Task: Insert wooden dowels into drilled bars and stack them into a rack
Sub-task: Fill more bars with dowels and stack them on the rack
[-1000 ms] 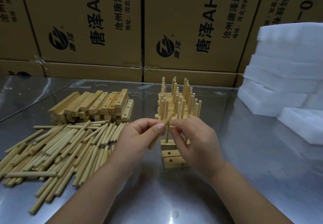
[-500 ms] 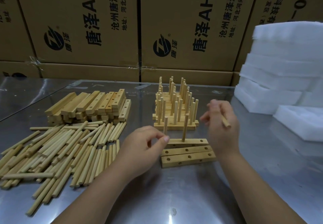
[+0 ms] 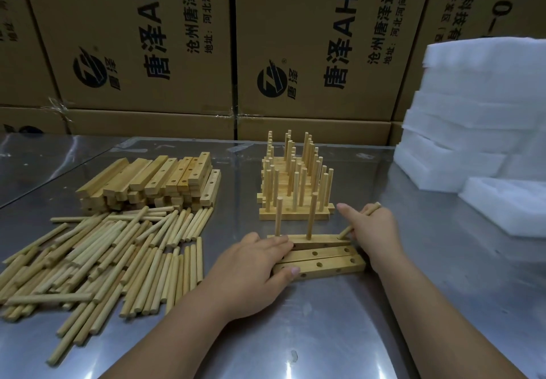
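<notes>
Your left hand [image 3: 254, 263]: fingers straight, pressing three bars [image 3: 334, 268]. Your right hand [image 3: 375, 231]: fingers curled round one dowel [image 3: 345, 233].

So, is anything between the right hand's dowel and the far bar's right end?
Nothing visible. The dowel in the right hand has its lower tip at the far bar's right end; the two standing dowels are further left, and the left hand rests on the bars' left ends.

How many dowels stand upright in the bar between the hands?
2 in the bar: left dowel near its left end, middle dowel near its centre. The right hand holds a third dowel, uninserted.
</notes>
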